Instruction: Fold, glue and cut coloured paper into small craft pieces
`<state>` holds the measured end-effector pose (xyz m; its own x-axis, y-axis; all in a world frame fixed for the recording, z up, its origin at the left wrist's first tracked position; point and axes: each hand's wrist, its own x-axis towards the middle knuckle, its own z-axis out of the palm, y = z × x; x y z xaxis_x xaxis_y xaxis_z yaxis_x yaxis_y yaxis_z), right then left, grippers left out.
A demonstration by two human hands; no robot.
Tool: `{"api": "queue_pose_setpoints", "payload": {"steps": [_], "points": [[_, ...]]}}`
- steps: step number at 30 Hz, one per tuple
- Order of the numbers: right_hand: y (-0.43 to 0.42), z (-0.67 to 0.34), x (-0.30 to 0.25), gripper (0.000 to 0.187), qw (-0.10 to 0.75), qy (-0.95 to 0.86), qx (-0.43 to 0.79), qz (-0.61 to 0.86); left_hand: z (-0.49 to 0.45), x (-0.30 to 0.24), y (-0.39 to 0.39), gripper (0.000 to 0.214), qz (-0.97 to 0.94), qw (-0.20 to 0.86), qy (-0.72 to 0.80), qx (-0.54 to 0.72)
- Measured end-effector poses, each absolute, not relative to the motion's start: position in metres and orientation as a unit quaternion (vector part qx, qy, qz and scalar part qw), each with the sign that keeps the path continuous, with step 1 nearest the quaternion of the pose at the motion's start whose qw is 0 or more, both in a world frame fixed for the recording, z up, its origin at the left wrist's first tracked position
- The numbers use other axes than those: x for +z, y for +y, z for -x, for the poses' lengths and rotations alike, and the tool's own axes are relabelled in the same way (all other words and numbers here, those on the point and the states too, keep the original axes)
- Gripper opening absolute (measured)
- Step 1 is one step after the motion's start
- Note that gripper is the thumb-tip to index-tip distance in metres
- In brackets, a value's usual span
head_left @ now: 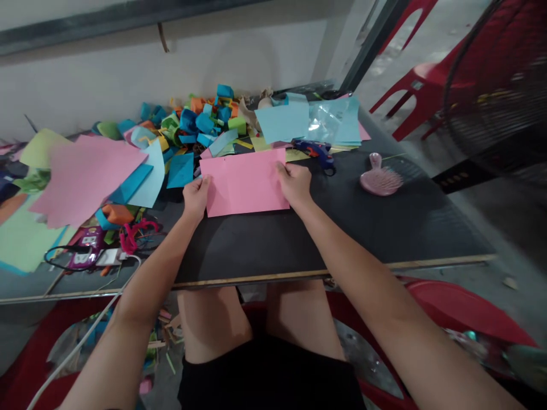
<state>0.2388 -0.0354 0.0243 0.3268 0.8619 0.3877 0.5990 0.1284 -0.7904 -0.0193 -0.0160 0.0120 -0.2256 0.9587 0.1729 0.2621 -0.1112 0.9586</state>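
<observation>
A sheet of pink paper [252, 182] is held up by its two side edges over the dark table, with a faint vertical crease left of its middle. My left hand [196, 197] pinches the left edge between thumb and fingers. On the opposite side, my right hand [296, 183] grips the right edge, thumb in front and fingers partly hidden behind. A blue piece of paper [180, 169] lies just beyond my left hand. Past my right hand rests a dark blue tool with an orange part [318, 154], its kind not clear.
Folded coloured paper pieces [200, 119] are heaped along the wall. Larger pink sheets [89, 176] lie at left, near a purple power strip [88, 247] and white cable [106, 307]. Light blue sheets [282, 122] lie at the back. A pink hairbrush [380, 179] and a fan [499, 91] are at right.
</observation>
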Motion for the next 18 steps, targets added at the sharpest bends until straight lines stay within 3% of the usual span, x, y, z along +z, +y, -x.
{"api": "queue_pose_setpoints", "payload": {"steps": [6, 13, 18], "points": [[-0.038, -0.239, 0.021, 0.054, 0.531, -0.551, 0.164, 0.623, 0.019, 0.014, -0.017, 0.037, -0.550, 0.319, 0.555, 0.536], [-0.035, -0.237, 0.014, 0.057, 0.562, -0.541, 0.200, 0.593, 0.018, 0.029, -0.028, 0.043, -0.598, 0.216, 0.585, 0.503], [-0.037, -0.235, 0.015, 0.058, 0.550, -0.560, 0.174, 0.595, 0.016, 0.027, -0.029, 0.042, -0.582, 0.233, 0.590, 0.508]]}}
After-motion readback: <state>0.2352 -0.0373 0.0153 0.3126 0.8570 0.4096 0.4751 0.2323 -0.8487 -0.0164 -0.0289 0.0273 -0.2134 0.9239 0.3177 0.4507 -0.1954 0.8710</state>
